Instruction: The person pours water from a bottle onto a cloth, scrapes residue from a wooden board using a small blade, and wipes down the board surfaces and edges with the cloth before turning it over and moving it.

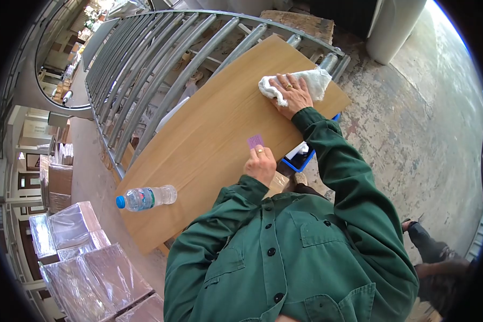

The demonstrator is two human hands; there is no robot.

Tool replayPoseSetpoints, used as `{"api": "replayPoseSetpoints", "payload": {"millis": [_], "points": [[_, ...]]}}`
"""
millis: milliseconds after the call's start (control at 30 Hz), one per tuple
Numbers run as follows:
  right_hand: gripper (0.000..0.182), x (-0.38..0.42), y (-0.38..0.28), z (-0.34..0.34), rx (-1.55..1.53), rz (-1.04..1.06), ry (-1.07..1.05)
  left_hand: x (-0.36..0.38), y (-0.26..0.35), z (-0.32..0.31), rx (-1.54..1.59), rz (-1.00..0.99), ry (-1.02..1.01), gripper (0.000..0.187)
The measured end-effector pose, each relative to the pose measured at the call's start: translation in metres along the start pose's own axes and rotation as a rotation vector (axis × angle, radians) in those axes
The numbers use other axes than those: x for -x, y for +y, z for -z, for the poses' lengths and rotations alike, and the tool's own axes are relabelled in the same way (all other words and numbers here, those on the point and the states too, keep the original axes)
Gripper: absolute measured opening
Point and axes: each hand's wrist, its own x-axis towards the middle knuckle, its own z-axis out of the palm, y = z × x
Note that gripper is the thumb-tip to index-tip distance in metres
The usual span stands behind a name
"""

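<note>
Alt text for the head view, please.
A person in a green jacket presses a white cloth on a wooden board with the right hand; the left hand holds a purple pad. A water bottle lies nearby.

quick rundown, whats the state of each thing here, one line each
white cloth: bunched, pressed flat on the board under the right hand
purple card: held at the left hand fingertips, against the board
wooden board: lying flat on the roller rack
water bottle: on its side, blue cap on
roller rack: bars mostly bare beyond the board
</note>
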Motion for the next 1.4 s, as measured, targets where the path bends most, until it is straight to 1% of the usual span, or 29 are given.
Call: {"api": "replayPoseSetpoints", "payload": {"millis": [67,100,200,233,333,433,633,733,833,933,967,1067,1167,1267,1367,1400], "points": [[0.05,0.0,0.002,-0.004,-0.014,0.014,0.018,-0.002,-0.022,0.0,0.253,-0.025,0.008,0.008],[0.05,0.0,0.003,-0.005,-0.018,0.011,0.019,-0.003,-0.033,-0.008,0.448,0.0,0.057,0.008],[0.051,0.0,0.003,-0.002,-0.022,0.011,0.017,-0.005,-0.033,0.009,0.894,0.218,-0.023,0.013],[0.051,0.001,0.002,-0.002,-0.024,0.01,0.017,-0.003,-0.029,0.009,1.001,0.311,-0.039,0.017],[0.051,0.0,0.002,-0.003,-0.022,0.013,0.02,-0.003,-0.023,0.005,0.785,0.233,0.068,0.017],[0.051,0.0,0.003,-0.002,-0.026,0.01,0.015,0.002,-0.021,-0.006,0.764,0.245,0.1,0.017],[0.052,-0.001,0.003,-0.001,-0.02,0.012,0.002,0.005,-0.02,-0.023,0.649,0.188,0.256,0.014],[0.052,0.0,0.003,-0.002,-0.018,0.01,0.002,0.004,-0.022,-0.019,0.767,0.289,0.239,0.015],[0.052,0.0,0.002,-0.003,-0.016,0.007,0.002,0.006,-0.021,-0.008,0.873,0.366,0.134,0.016],[0.051,-0.001,0.001,-0.002,-0.021,0.005,0.001,0.006,-0.018,-0.009,0.703,0.216,0.257,0.017],[0.051,-0.001,0.002,-0.001,-0.023,0.004,0.0,0.008,-0.015,-0.011,0.75,0.26,0.216,0.016],[0.051,0.0,0.001,0.0,-0.029,0.002,0.004,0.008,-0.01,-0.013,0.645,0.232,0.253,0.015],[0.051,0.0,-0.001,0.004,-0.029,-0.008,-0.009,0.008,-0.006,-0.017,0.608,0.257,0.249,0.014],[0.052,-0.002,-0.001,0.0,-0.021,-0.014,-0.002,0.008,-0.003,-0.019,0.48,0.229,0.253,0.013],[0.052,-0.002,-0.001,-0.001,-0.02,-0.009,-0.004,0.007,-0.001,-0.017,0.384,0.219,0.191,0.012],[0.052,-0.002,0.0,-0.001,-0.021,-0.009,-0.004,0.007,-0.003,-0.017,0.405,0.214,0.171,0.011]]}}
